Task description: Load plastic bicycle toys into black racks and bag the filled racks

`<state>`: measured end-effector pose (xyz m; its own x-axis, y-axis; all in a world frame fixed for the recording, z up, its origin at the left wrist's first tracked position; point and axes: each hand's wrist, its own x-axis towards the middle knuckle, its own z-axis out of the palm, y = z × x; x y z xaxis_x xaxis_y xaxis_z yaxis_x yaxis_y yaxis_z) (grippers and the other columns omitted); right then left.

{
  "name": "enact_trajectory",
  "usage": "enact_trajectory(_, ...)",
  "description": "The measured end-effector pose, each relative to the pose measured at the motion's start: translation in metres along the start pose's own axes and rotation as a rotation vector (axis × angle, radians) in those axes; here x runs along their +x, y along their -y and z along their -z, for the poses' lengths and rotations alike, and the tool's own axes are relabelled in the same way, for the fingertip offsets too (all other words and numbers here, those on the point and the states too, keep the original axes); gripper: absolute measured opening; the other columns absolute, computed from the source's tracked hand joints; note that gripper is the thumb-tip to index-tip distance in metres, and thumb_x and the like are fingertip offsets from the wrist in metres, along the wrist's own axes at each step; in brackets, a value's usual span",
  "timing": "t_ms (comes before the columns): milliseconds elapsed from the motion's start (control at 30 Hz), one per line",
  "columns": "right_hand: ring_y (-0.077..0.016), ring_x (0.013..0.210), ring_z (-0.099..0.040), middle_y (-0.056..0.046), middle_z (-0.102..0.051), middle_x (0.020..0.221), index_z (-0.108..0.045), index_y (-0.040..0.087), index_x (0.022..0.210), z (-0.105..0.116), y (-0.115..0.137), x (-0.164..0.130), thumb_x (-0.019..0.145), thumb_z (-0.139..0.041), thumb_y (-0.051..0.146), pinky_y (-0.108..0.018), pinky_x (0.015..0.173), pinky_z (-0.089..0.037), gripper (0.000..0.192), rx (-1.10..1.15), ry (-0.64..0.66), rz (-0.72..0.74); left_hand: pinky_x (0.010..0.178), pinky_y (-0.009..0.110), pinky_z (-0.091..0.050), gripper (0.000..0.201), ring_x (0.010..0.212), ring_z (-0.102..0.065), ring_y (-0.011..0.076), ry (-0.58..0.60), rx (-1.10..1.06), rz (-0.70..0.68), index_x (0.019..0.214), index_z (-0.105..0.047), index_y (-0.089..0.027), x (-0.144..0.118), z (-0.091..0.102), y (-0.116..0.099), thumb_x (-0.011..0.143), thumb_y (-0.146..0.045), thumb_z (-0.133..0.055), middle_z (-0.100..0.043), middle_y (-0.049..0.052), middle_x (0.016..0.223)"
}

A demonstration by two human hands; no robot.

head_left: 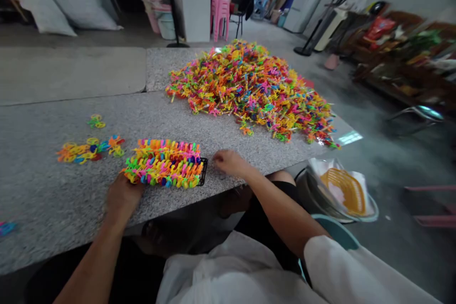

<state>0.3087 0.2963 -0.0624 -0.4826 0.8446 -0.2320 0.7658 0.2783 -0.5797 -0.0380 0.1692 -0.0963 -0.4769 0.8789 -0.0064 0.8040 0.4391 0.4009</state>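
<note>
Squarely between both hands [123,194], the loaded rack [166,163].

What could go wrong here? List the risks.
1. The black tray packed with colourful plastic pieces sits close to the table edge; a nudge from the left hand might tip it off.
2. The right hand could sweep strays from the big pile onto the floor.

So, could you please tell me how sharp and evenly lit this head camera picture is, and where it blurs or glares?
Head view: soft, even daylight; the filled rack and the loose pile are fairly sharp; the right hand is slightly blurred; the right edge near the orange basket smears; a bright glare patch sits at the table corner; wide-angle bending curves the table edges.
</note>
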Motion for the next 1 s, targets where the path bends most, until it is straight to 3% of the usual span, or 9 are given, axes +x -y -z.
enact_trajectory(100,-0.0273,0.115,-0.073,-0.022,-0.072,0.135,-0.069,0.013,0.141,0.044,-0.037,0.024,0.109,-0.052,0.024,-0.033,0.094,-0.054,0.038,-0.213,-0.433,-0.403,0.092,0.049,-0.060,0.029,0.117,-0.072,0.0406,-0.003,-0.010,0.009,0.107,-0.074,-0.027,0.002,-0.002,0.004,0.094,-0.044,-0.054,-0.078,0.008,0.112)
enact_trajectory(167,-0.0303,0.121,-0.072,-0.026,-0.063,0.149,-0.063,0.012,0.149,0.059,-0.055,0.032,0.111,-0.049,0.029,-0.037,0.096,-0.055,0.044,-0.285,-0.494,-0.524,0.091,0.050,-0.060,0.030,0.116,-0.072,0.0421,-0.006,-0.016,0.009,0.105,-0.075,-0.028,0.003,-0.003,0.005,0.093,-0.046,-0.054,-0.078,0.008,0.110)
enact_trajectory(233,-0.0314,0.120,-0.073,-0.027,-0.063,0.148,-0.065,0.012,0.146,0.059,-0.063,0.034,0.112,-0.048,0.031,-0.038,0.098,-0.055,0.042,-0.322,-0.414,-0.510,0.090,0.051,-0.060,0.030,0.116,-0.072,0.0434,-0.012,-0.029,0.010,0.105,-0.076,-0.027,0.003,-0.004,0.005,0.092,-0.044,-0.055,-0.078,0.011,0.110)
enact_trajectory(400,-0.0286,0.125,-0.071,-0.023,-0.075,0.132,-0.072,0.010,0.135,0.039,-0.057,0.022,0.115,-0.043,0.028,-0.032,0.104,-0.051,0.039,-0.348,-0.235,-0.291,0.095,0.050,-0.060,0.030,0.120,-0.072,0.0428,-0.015,-0.040,0.001,0.107,-0.077,-0.024,0.001,-0.003,0.003,0.092,-0.039,-0.056,-0.079,0.012,0.114)
enact_trajectory(533,-0.0275,0.117,-0.074,-0.019,-0.071,0.139,-0.068,0.017,0.146,0.043,-0.056,0.016,0.111,-0.044,0.018,-0.033,0.097,-0.053,0.042,-0.380,-0.237,-0.283,0.093,0.048,-0.060,0.029,0.119,-0.072,0.0414,-0.020,-0.038,-0.015,0.107,-0.078,-0.024,-0.001,0.002,-0.003,0.093,-0.036,-0.056,-0.079,0.013,0.112)
enact_trajectory(700,-0.0260,0.114,-0.073,-0.019,-0.073,0.132,-0.078,0.014,0.124,0.045,-0.060,0.017,0.109,-0.050,0.018,-0.031,0.094,-0.051,0.032,-0.390,-0.190,-0.255,0.091,0.046,-0.059,0.028,0.114,-0.073,0.0397,-0.011,-0.021,0.028,0.106,-0.078,-0.024,-0.004,0.005,-0.008,0.094,-0.037,-0.056,-0.080,0.011,0.107)
enact_trajectory(767,-0.0244,0.111,-0.073,-0.016,-0.077,0.124,-0.078,0.014,0.121,0.036,-0.056,0.016,0.106,-0.058,0.020,-0.029,0.092,-0.050,0.025,-0.287,-0.219,-0.223,0.091,0.045,-0.059,0.030,0.116,-0.073,0.0394,0.001,-0.025,0.030,0.110,-0.078,-0.023,-0.004,0.005,-0.008,0.094,-0.037,-0.057,-0.080,0.012,0.108)
enact_trajectory(867,-0.0205,0.091,-0.072,-0.009,-0.080,0.101,-0.076,0.016,0.111,0.015,-0.037,0.012,0.098,-0.069,0.023,-0.027,0.078,-0.048,0.017,-0.030,-0.245,-0.215,0.090,0.043,-0.058,0.031,0.117,-0.072,0.0399,-0.004,-0.015,0.052,0.109,-0.078,-0.021,-0.003,0.004,-0.007,0.092,-0.035,-0.057,-0.079,0.015,0.111)
enact_trajectory(1000,-0.0152,0.061,-0.062,0.002,-0.069,0.065,-0.071,0.020,0.087,-0.012,-0.006,0.009,0.094,-0.068,0.022,-0.024,0.061,-0.043,0.008,0.353,-0.136,-0.153,0.087,0.042,-0.058,0.031,0.116,-0.073,0.0406,-0.013,0.010,0.062,0.108,-0.079,-0.021,-0.003,0.004,-0.009,0.091,-0.036,-0.058,-0.079,0.016,0.113)
